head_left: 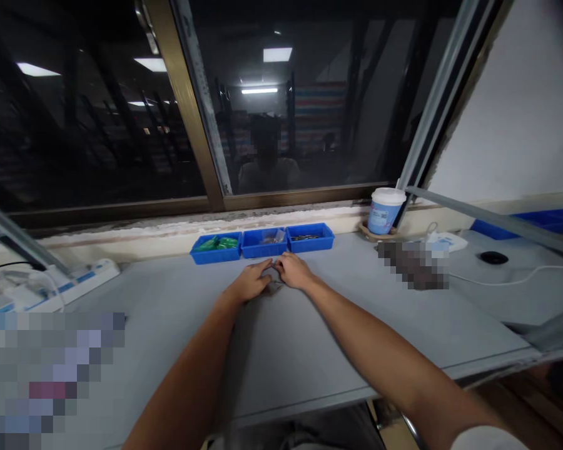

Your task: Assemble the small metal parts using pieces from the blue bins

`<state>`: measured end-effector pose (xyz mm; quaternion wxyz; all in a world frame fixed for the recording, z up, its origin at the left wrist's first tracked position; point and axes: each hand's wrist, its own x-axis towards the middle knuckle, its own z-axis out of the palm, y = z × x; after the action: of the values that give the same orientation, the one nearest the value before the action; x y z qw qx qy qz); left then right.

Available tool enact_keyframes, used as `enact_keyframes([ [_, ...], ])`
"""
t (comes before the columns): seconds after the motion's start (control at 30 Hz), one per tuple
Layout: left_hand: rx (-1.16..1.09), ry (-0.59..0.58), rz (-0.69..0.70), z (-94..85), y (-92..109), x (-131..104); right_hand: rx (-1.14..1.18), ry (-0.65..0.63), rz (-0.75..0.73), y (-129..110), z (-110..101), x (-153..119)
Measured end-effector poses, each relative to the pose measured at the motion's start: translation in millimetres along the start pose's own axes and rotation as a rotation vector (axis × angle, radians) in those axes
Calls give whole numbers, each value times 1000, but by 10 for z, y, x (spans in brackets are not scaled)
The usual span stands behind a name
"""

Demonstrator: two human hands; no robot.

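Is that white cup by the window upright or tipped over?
Upright. The white cup stands on its base on a small coaster at the back of the grey table, its lid level on top, right of the three blue bins.

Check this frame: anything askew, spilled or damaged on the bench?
Nothing stands out. The three blue trays sit in a straight row by the window sill, the lidded cup stands upright, and no spill shows. The left hand and right hand meet over something small, too dim to identify.
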<state>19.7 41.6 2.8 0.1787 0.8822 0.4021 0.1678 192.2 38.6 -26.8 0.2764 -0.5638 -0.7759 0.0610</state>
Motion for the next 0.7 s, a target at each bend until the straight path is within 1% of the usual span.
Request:
enact_keyframes([
  [0.1, 18, 9, 25, 10, -1, -2, 20, -6, 23, -21, -6, -16],
  [0.33, 47, 15, 34, 24, -2, -10, 40, 9, 69, -42, -26, -32],
  [0.43, 56, 43, 45, 40, -24, 2, 65, 33, 109, -43, -29, -23],
  [0.53, 87, 112, 71, 61, -38, 29, 103, 79, 131, -50, -35, -15],
  [0.7, 56, 286, 27, 70, -30, 52, 193, 128, 60, -87, -64, -24],
])
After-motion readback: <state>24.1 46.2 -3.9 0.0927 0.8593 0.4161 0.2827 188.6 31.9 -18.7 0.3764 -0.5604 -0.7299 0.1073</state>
